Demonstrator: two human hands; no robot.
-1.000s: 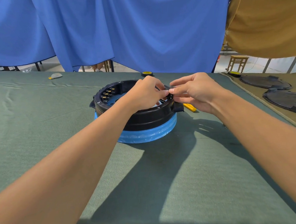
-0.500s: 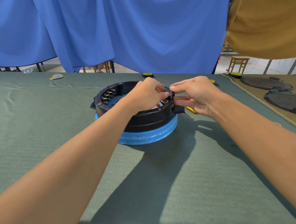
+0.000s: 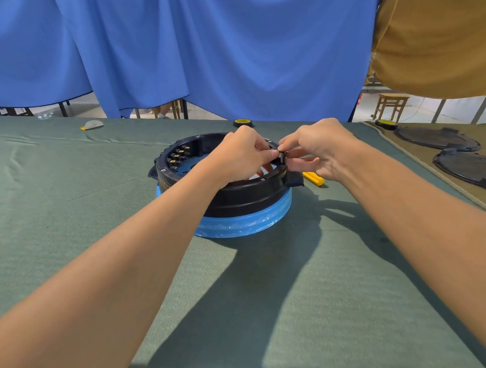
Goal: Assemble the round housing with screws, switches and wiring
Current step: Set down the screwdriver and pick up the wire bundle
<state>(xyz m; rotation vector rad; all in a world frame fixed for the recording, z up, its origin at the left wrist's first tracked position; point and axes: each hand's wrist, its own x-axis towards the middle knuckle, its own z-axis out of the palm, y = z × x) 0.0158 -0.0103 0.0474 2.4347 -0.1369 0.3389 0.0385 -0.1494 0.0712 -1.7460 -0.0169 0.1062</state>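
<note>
A round black housing [image 3: 237, 195] with a blue film-wrapped base stands in the middle of the green table. Brass terminals [image 3: 179, 155] show inside its far left wall. My left hand [image 3: 240, 155] reaches over the housing's opening and my right hand [image 3: 316, 148] hovers at its right rim. Both hands pinch a small black part [image 3: 281, 156] at the right rim, fingertips meeting there. What lies under my left hand inside the housing is hidden.
A yellow tool [image 3: 314, 178] lies on the cloth just right of the housing. Two black round lids [image 3: 438, 139] [image 3: 474, 169] rest on the brown mat at the right. A yellow-and-black tape roll [image 3: 243, 122] sits behind the housing, and blue curtains hang behind the table.
Both hands shifted slightly lower and closer together at the right rim, their fingertips closing on the small black part. The housing has not moved.
</note>
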